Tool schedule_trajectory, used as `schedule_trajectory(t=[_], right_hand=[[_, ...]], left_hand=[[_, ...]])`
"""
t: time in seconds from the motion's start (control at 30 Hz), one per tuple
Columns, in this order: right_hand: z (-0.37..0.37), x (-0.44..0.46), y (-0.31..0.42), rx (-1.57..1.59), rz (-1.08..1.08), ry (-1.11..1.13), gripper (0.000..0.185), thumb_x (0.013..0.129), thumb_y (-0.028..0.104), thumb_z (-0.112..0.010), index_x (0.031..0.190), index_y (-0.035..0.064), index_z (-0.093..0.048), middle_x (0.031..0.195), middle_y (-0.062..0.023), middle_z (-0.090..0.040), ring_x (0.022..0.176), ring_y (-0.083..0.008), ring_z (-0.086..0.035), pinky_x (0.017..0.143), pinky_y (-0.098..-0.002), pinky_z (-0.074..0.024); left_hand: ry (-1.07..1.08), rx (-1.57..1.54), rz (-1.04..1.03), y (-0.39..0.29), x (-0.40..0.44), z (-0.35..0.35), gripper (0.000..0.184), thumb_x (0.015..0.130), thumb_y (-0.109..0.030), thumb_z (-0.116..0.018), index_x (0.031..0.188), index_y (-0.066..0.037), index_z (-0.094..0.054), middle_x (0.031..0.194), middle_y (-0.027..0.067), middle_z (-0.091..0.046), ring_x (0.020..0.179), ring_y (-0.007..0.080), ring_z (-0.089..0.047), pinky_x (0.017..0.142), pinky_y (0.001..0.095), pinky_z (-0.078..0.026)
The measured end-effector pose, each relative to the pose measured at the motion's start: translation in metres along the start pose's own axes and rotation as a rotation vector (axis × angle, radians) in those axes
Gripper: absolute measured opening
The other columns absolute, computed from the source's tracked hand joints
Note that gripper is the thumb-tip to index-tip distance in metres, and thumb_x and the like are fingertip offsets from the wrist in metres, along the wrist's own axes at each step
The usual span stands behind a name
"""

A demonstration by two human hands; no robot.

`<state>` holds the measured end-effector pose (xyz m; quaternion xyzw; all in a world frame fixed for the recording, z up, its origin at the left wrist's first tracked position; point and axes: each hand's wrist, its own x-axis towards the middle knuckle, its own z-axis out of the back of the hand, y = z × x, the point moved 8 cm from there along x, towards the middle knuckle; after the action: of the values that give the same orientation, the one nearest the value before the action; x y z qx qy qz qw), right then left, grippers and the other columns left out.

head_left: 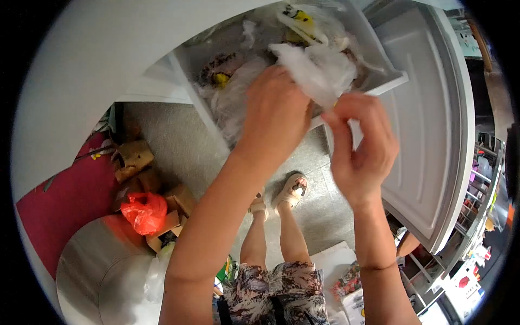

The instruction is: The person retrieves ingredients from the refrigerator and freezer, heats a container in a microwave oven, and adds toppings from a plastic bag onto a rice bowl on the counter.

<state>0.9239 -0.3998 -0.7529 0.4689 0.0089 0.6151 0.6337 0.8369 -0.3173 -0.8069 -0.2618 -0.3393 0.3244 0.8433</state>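
A translucent plastic bag (309, 76) stretches between my two hands above a pulled-out white drawer (382, 86). My right hand (365, 143) pinches a corner of the bag between thumb and forefinger. Bent at the wrist, my left hand (279, 105) is closed against the bag's near side; its fingertips are hidden beneath it. Inside the drawer lie several clear bags, among them a bag with yellow and black showing (300, 24) at the back. A dark, frosty-looking packed item (219, 70) rests at the drawer's left.
An open white appliance door (422, 130) stands at the right, beside a wire rack (471, 211). At lower left are a metal drum (103, 276), a red plastic bag (145, 212) and cardboard boxes (132, 157). My feet in sandals (292, 189) stand on the grey floor.
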Motion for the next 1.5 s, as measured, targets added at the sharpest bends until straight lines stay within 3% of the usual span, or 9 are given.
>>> schedule_trajectory(t=[0.2, 0.3, 0.33, 0.5, 0.73, 0.93, 1.1, 1.17, 1.5], right_hand=[[0.006, -0.002, 0.025, 0.306, 0.053, 0.198, 0.019, 0.075, -0.013, -0.064, 0.091, -0.0031, -0.064, 0.086, -0.0128, -0.065, 0.072, -0.0246, -0.062, 0.064, -0.0305, -0.0503], [0.024, 0.000, -0.034, 0.481, -0.568, 0.097, 0.026, 0.086, -0.002, -0.062, 0.112, -0.0015, -0.064, 0.096, -0.0111, -0.066, 0.082, -0.0172, -0.063, 0.070, -0.0318, -0.0512], [0.023, 0.005, -0.040, 0.477, -0.571, 0.087, 0.026, 0.086, -0.002, -0.062, 0.112, -0.0015, -0.064, 0.096, -0.0111, -0.066, 0.082, -0.0172, -0.063, 0.070, -0.0318, -0.0512], [-0.017, 0.018, -0.037, 0.005, -0.083, 0.298, 0.017, 0.072, 0.003, -0.067, 0.088, 0.0033, -0.062, 0.089, -0.0123, -0.055, 0.088, -0.0331, -0.056, 0.075, -0.0425, -0.0481], [-0.006, 0.018, -0.064, 0.003, -0.100, 0.347, 0.013, 0.074, 0.000, -0.069, 0.084, 0.0022, -0.061, 0.088, -0.0098, -0.056, 0.089, -0.0309, -0.054, 0.075, -0.0392, -0.0472], [-0.012, 0.021, -0.080, 0.322, -0.320, 0.585, 0.012, 0.075, 0.004, -0.070, 0.083, 0.0015, -0.061, 0.086, -0.0096, -0.057, 0.090, -0.0298, -0.055, 0.078, -0.0398, -0.0459], [-0.004, 0.035, -0.066, 0.017, -0.080, 0.408, 0.009, 0.076, 0.005, -0.069, 0.080, 0.0022, -0.062, 0.088, -0.0127, -0.060, 0.091, -0.0338, -0.056, 0.079, -0.0427, -0.0463], [0.006, 0.035, -0.086, 0.009, -0.120, 0.350, 0.008, 0.075, 0.004, -0.069, 0.081, 0.0025, -0.062, 0.090, -0.0128, -0.060, 0.092, -0.0342, -0.056, 0.080, -0.0428, -0.0466], [-0.003, 0.043, -0.043, 0.020, -0.019, 0.366, 0.024, 0.072, 0.001, -0.067, 0.096, 0.0031, -0.065, 0.094, -0.0101, -0.063, 0.101, -0.0321, -0.055, 0.092, -0.0484, -0.0393]], left_hand=[[0.083, -0.236, 0.360, 0.029, 0.007, -0.009, 0.012, 0.080, -0.014, -0.067, 0.090, -0.006, -0.068, 0.087, 0.0152, -0.065, 0.086, 0.0352, -0.062, 0.078, 0.0430, -0.049], [0.074, -0.202, 0.288, 0.018, -0.001, 0.001, 0.013, 0.083, -0.009, -0.065, 0.095, -0.005, -0.069, 0.089, 0.0128, -0.066, 0.085, 0.0318, -0.063, 0.077, 0.0398, -0.049], [0.066, -0.141, 0.199, 0.006, 0.001, 0.007, 0.014, 0.083, -0.007, -0.065, 0.096, -0.004, -0.068, 0.090, 0.0122, -0.066, 0.085, 0.0309, -0.063, 0.077, 0.0391, -0.049], [0.199, 0.041, 0.085, -0.007, 0.002, 0.012, 0.016, 0.079, -0.004, -0.067, 0.094, -0.003, -0.062, 0.097, 0.0126, -0.064, 0.087, 0.0343, -0.061, 0.076, 0.0438, -0.048], [0.334, -0.009, -0.054, -0.018, 0.018, 0.017, 0.008, 0.079, -0.002, -0.066, 0.086, -0.002, -0.062, 0.091, 0.0118, -0.063, 0.088, 0.0330, -0.062, 0.078, 0.0407, -0.051], [0.326, -0.126, 0.156, -0.001, 0.014, 0.030, 0.011, 0.079, -0.001, -0.066, 0.089, -0.001, -0.066, 0.093, 0.0105, -0.067, 0.084, 0.0315, -0.065, 0.076, 0.0376, -0.052], [0.308, -0.094, 0.177, -0.010, 0.020, 0.032, 0.009, 0.079, 0.000, -0.067, 0.087, -0.001, -0.066, 0.093, 0.0088, -0.067, 0.087, 0.0287, -0.064, 0.078, 0.0374, -0.051], [0.274, 0.056, -0.030, -0.013, 0.021, 0.041, 0.009, 0.079, 0.000, -0.068, 0.087, -0.002, -0.065, 0.094, 0.0071, -0.067, 0.089, 0.0272, -0.063, 0.082, 0.0386, -0.050], [0.165, 0.012, 0.166, -0.011, 0.013, 0.051, 0.026, 0.076, -0.002, -0.073, 0.101, -0.005, -0.066, 0.108, 0.0079, -0.066, 0.106, 0.0273, -0.059, 0.094, 0.0394, -0.044]])
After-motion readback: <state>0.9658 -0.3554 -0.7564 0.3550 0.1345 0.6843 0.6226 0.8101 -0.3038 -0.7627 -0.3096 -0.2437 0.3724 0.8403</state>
